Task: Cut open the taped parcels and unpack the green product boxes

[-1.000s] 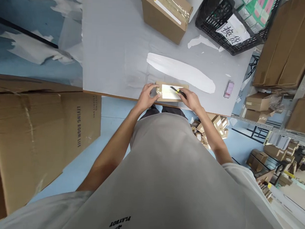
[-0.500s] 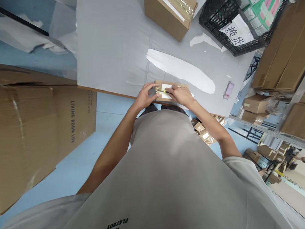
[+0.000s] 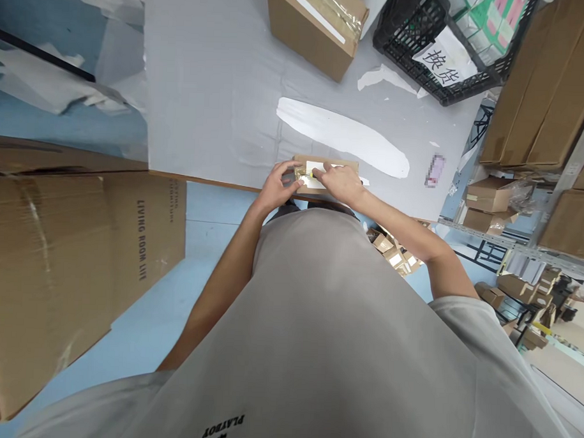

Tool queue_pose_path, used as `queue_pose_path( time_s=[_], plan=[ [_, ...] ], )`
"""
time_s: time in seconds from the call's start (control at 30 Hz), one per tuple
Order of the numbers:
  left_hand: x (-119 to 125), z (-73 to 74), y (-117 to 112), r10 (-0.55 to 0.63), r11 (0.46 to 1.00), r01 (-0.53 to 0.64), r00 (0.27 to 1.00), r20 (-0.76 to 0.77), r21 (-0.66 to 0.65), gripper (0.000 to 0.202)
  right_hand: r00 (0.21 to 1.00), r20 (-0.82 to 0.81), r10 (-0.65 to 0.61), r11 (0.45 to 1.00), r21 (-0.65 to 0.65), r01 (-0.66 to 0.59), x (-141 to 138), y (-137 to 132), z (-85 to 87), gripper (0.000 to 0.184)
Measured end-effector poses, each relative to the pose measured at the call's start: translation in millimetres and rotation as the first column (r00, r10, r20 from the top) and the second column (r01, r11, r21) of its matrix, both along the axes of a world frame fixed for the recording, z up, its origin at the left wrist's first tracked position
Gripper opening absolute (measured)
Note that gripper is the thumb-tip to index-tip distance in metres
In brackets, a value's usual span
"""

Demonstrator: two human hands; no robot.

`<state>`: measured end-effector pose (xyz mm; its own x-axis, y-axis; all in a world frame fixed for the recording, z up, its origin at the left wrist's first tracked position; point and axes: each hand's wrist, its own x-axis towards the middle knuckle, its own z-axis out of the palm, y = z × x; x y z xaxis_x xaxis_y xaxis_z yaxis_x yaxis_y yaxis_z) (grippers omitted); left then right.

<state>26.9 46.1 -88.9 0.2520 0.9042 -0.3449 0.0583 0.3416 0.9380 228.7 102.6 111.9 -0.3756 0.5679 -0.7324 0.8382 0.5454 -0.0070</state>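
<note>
A small cardboard box [image 3: 315, 190] with a white label and clear tape lies on the table's near edge. My left hand [image 3: 277, 184] grips its left end, thumb on the near side and fingers on the far side. Over the label, my right hand [image 3: 340, 183] is closed around a utility knife [image 3: 311, 174]. Only a bit of yellow on the knife shows; my fingers cover most of it. The knife's front end is at the taped part of the box, close to my left hand. Whether the blade is in the tape I cannot tell.
On the grey table [image 3: 205, 101] lie a long white paper strip [image 3: 343, 136] and paper scraps. Farther back are a larger taped box [image 3: 310, 34] and a black crate [image 3: 413, 41] of small packages. A big carton [image 3: 79, 269] stands at left, shelves with boxes [image 3: 494, 195] at right.
My right hand has tipped over the knife, so less of it shows. My left hand keeps its grip on the box. The whole view has shifted slightly.
</note>
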Motion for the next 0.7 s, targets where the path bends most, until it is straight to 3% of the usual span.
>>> queue_pose_path(
  time_s=[0.4, 0.7],
  plan=[
    [1.2, -3.5, 0.6, -0.020, 0.999, 0.017, 0.996, 0.082, 0.034, 0.079, 0.989, -0.114, -0.098, 0.993, 0.059, 0.105, 17.4, -1.7, -9.9, 0.044],
    [6.9, 9.7, 4.6, 0.002, 0.999, -0.005, 0.997, 0.076, 0.040, 0.083, 0.993, -0.066, -0.095, 0.995, 0.027, 0.097, 8.4, 0.3, -9.7, 0.047]
  ],
)
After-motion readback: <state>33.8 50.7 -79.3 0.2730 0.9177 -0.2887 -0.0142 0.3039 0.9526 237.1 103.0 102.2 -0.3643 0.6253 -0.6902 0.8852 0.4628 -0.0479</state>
